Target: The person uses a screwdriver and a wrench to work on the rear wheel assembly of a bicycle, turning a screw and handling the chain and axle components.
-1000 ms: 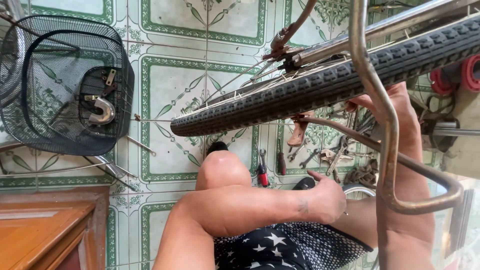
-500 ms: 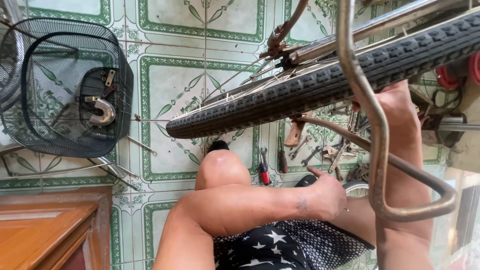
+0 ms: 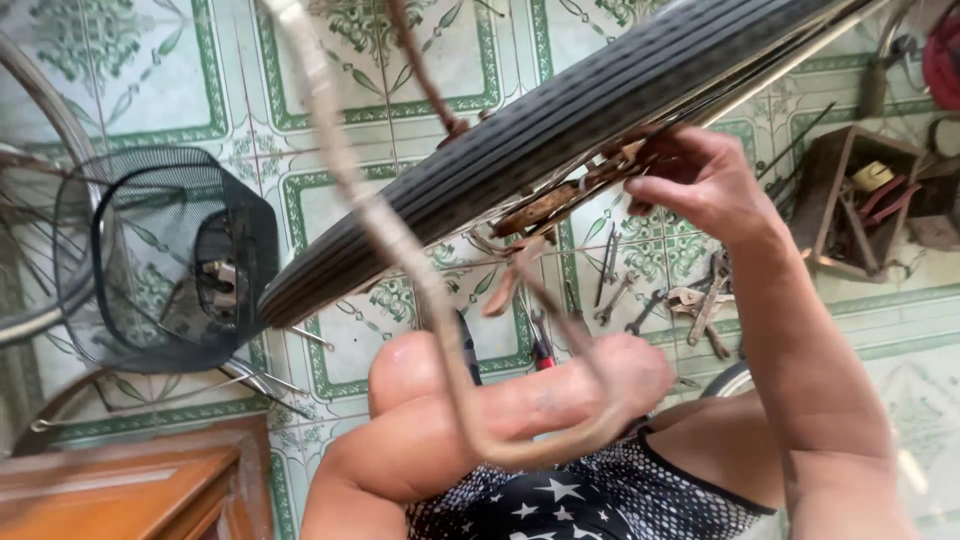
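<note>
Right hand (image 3: 700, 185) pinches rusty hardware at the bicycle wheel (image 3: 560, 130) rim, steadying it; left hand (image 3: 625, 375) rests on the knee (grip unclear).

Black ribbed tyre (image 3: 560, 140) slants across frame, low left to high right; rusty brake (image 3: 560, 200) sits at its near edge.

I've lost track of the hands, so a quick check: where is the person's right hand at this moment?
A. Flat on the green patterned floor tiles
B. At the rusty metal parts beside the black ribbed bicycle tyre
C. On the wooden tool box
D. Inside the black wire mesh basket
B: the right hand has its fingers at the rusty metal parts beside the black ribbed bicycle tyre.
</note>
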